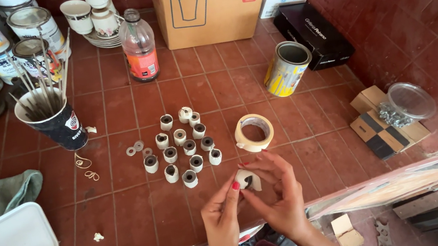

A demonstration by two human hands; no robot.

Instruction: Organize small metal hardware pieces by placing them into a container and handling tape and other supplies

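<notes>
While both hands pinch it, the left hand and right hand grasp a small paper-wrapped roll in their fingers above the red-tiled counter, near a tape ring.

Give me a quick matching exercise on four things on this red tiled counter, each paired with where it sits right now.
Things:
1. Roll of tape
2. Dark cup of sticks
3. Open tin can lying tilted
4. Small wrapped piece

Places:
A. Far left of the cluster of small rolls
B. Held between the left hand and right hand
C. Just right of the cluster of small rolls
D. Beside the black box, below the cardboard box

Pairs: 1-C, 2-A, 3-D, 4-B
</notes>
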